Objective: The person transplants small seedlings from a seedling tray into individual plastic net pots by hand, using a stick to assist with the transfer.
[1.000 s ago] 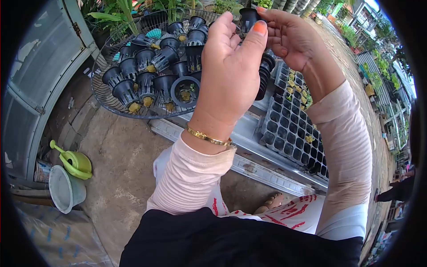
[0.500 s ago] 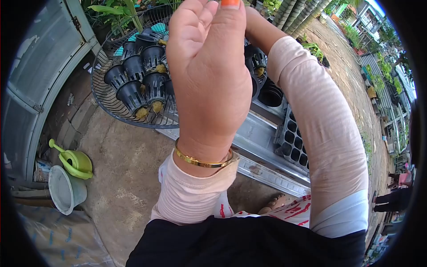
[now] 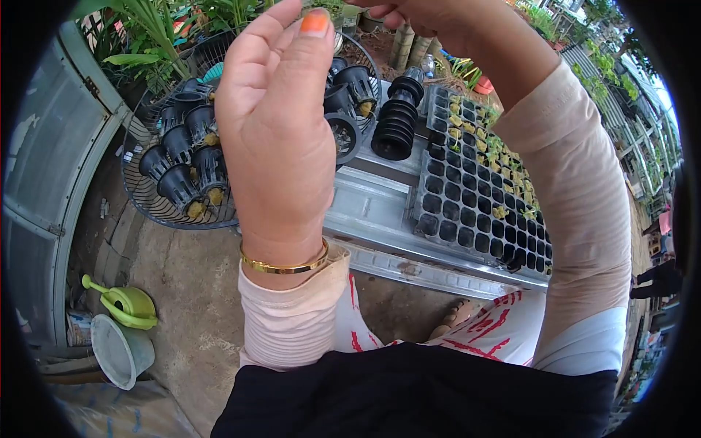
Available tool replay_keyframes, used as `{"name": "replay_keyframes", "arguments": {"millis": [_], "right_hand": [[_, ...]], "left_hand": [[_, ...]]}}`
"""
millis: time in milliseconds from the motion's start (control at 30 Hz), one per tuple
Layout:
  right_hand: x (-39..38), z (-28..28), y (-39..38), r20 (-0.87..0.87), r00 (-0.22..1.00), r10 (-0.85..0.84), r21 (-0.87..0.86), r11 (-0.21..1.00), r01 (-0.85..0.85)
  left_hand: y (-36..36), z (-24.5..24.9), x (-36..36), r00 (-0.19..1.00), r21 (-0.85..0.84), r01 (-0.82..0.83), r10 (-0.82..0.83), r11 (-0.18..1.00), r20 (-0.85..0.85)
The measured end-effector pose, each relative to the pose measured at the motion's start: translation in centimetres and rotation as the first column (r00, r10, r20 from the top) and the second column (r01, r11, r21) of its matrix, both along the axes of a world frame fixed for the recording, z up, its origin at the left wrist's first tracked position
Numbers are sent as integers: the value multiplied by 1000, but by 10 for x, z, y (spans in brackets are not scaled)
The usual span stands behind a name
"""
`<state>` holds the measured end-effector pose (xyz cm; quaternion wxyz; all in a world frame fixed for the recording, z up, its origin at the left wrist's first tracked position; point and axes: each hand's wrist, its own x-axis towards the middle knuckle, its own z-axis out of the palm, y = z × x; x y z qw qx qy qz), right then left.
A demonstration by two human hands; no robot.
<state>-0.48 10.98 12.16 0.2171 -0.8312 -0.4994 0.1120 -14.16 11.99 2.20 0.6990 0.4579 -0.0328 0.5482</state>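
Note:
My left hand is raised palm-inward in front of the basket, a gold bangle at its wrist. Its thumb, with an orange nail, points up, apart from the loosely bent fingers, and I see nothing between them. At the top edge my right hand is mostly cut off; only a few curled fingertips show, and what they hold, if anything, is hidden. Behind my left hand, a round wire basket holds several black net pots with yellowish sponge plugs and roots. A row of nested black pots lies right of the basket.
A black seedling tray with small seedlings in some cells lies on a metal table. On the ground at left are a green watering can and a grey basin. A framed panel stands at far left.
My view has swung right, bringing the seedling tray and nested pots into sight. My left hand appears farther left and slightly lower; my right arm has shifted right, its fingertips now showing at the top.

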Motion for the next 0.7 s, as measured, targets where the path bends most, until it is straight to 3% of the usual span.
{"name": "replay_keyframes", "arguments": {"millis": [67,200,267,300,367,500,633,700], "right_hand": [[8,11,-36,-126,984,123,191,977,-98],[20,15,-103,-181,983,-15,209,977,54],[65,-14,-142,-162,953,255,458,875,-157],[75,-20,-160,-171,954,247,467,873,-142],[84,-32,-199,-196,957,213,574,817,-64],[104,-48,-254,-375,925,62,581,793,182],[128,-61,-274,-452,892,21,610,737,292],[134,-64,-280,-486,873,48,622,721,307]], "left_hand": [[-13,2,20,929,36,-310,311,950,-199],[-25,-3,36,934,89,-212,229,973,-275],[-30,-9,43,925,132,-174,208,976,-318],[-33,-12,46,910,193,-161,221,968,-351],[-40,-13,51,892,267,-127,228,955,-391],[-48,-5,61,820,383,-143,326,913,-470],[-30,12,83,766,447,-119,368,887,-527],[-4,14,107,545,595,-94,541,799,-641]]}}
